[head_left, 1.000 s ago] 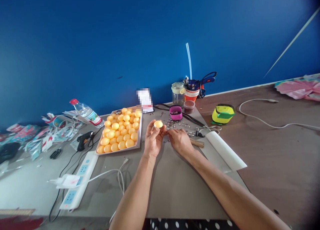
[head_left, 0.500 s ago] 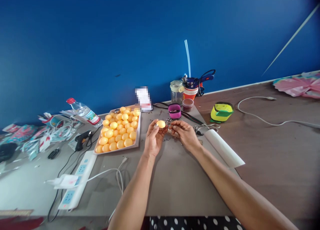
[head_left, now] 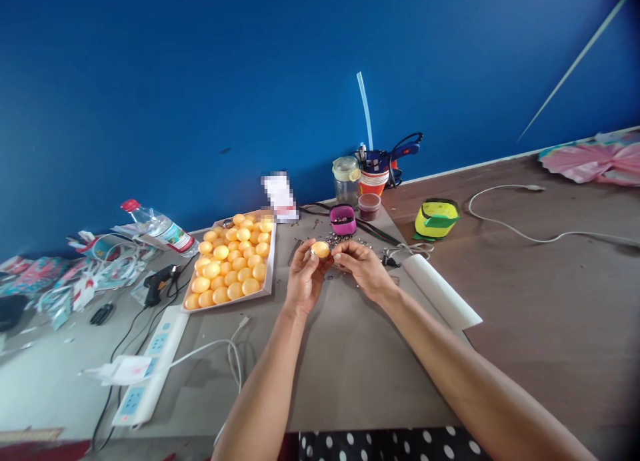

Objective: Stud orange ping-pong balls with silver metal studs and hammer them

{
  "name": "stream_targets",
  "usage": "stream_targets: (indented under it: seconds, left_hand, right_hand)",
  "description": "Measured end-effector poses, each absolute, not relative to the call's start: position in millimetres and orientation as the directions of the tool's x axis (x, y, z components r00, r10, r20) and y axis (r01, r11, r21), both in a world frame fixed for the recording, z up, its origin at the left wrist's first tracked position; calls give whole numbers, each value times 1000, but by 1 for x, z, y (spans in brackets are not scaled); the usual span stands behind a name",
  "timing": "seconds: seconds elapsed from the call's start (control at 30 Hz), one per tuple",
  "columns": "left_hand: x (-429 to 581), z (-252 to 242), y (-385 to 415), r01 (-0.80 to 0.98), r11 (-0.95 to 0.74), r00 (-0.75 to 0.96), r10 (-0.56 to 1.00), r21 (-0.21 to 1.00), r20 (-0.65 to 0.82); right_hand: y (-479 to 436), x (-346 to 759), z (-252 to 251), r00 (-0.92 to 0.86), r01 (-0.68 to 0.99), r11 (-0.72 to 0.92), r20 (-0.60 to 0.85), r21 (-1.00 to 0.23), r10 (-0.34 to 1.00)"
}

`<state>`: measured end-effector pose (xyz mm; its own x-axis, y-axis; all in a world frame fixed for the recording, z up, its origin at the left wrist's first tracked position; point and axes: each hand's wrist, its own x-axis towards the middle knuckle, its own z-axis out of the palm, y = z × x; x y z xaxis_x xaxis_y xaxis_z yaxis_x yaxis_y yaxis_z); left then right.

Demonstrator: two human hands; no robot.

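Orange ball [head_left: 321, 249] in L hand [head_left: 304, 277]; metal pcs [head_left: 338, 239] behind.

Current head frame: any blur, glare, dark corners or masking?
Head view: pink-and-teal fabric-like pile, far left, smeared; flat grey tabletop washed pale at left; flat blue wall falls to black at upper right; white rectangular card partly pixelated; round orange ball in left hand bright, fine detail unreadable.
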<state>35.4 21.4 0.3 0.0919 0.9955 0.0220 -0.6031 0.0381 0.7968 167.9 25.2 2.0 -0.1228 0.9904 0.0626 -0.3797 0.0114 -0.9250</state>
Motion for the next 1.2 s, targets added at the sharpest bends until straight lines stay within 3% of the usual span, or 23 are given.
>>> stream_targets:
  seconds: [1.2]
  left_hand:
    - [39, 0, 20, -598, 81, 96, 995, 798, -30]
  right_hand:
    - [32, 166, -7, -83, -163, 97, 112, -982, 990]
